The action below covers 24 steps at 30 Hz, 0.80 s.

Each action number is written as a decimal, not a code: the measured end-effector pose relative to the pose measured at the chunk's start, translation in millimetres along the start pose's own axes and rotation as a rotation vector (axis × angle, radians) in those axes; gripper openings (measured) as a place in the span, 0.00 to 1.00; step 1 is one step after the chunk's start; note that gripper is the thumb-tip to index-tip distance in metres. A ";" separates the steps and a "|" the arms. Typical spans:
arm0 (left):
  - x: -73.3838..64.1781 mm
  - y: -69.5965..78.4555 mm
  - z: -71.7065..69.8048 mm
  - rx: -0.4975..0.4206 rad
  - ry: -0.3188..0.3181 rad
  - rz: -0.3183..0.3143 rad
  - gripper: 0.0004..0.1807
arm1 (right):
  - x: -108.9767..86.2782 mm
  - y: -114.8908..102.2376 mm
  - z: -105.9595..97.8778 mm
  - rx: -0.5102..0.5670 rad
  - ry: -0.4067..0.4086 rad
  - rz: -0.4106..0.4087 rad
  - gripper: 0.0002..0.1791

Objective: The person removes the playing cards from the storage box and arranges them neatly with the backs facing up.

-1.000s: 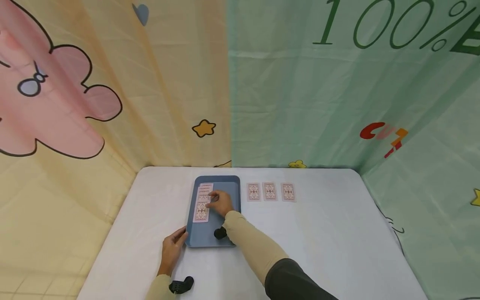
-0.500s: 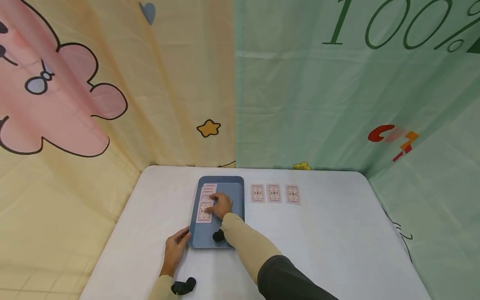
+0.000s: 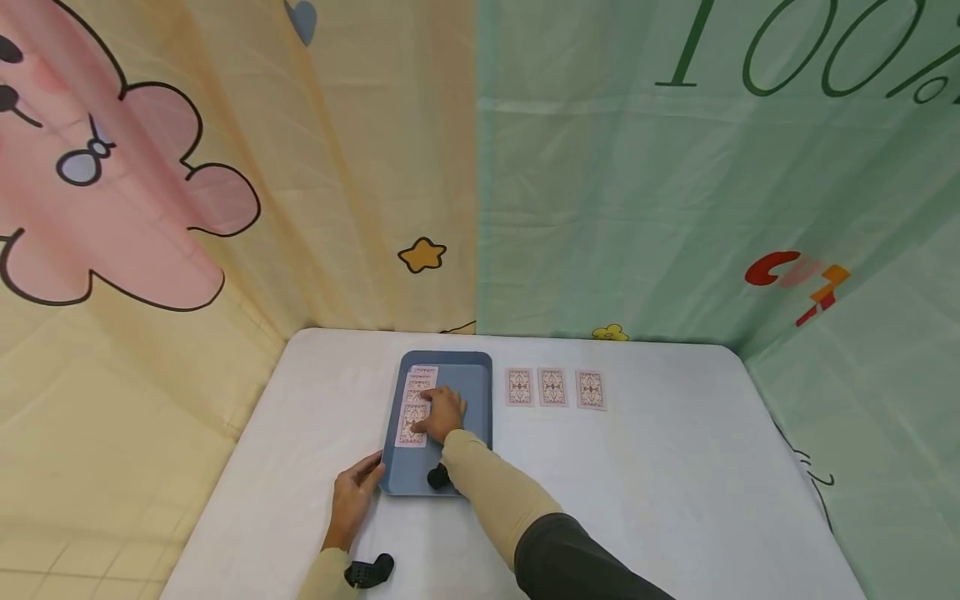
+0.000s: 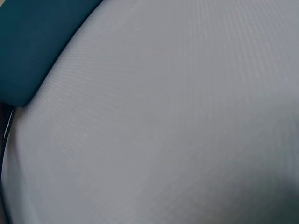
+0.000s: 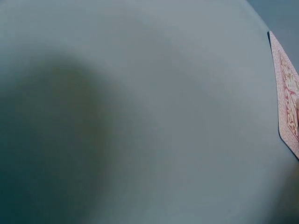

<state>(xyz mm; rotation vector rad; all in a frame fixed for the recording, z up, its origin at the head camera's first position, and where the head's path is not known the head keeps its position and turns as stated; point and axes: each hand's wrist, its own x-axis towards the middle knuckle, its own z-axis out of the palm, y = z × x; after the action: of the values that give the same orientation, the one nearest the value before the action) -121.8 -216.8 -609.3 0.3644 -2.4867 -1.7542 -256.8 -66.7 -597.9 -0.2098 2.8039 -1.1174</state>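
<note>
A blue tray (image 3: 465, 392) in the head view holds a column of overlapping playing cards (image 3: 412, 421), red-patterned backs up, along its left side. My right hand (image 3: 446, 414) reaches over the tray, thumb on the nearest card and index finger farther up the column, the two spread apart. The right wrist view catches part of one playing card (image 5: 286, 88) at its right edge, with a sliver of finger against it. At the tray's near left corner, my left hand (image 3: 352, 496) touches the rim with thumb and fingertips. The left wrist view shows no hand.
Three face-down playing cards (image 3: 552, 387) lie in a row on the white table (image 3: 637, 483), right of the tray. Curtains (image 3: 360, 167) stand behind the table and along its sides. A dark wrist device (image 3: 369, 572) sits by my left cuff.
My right thumb has slid slightly toward the near end of the card column, and thumb and index finger are farther apart. The left hand stays at the tray. The head view has shifted slightly.
</note>
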 end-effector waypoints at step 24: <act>0.0 4.2 0.4 -0.003 0.002 -0.026 0.20 | -13.4 0.4 -22.7 0.366 -0.015 -0.017 0.13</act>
<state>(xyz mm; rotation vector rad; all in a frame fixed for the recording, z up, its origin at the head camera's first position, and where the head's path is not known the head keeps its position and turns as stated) -122.5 -215.1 -605.6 0.3999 -2.4890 -1.7652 -247.3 -48.8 -581.1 -0.2045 2.5277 -1.5937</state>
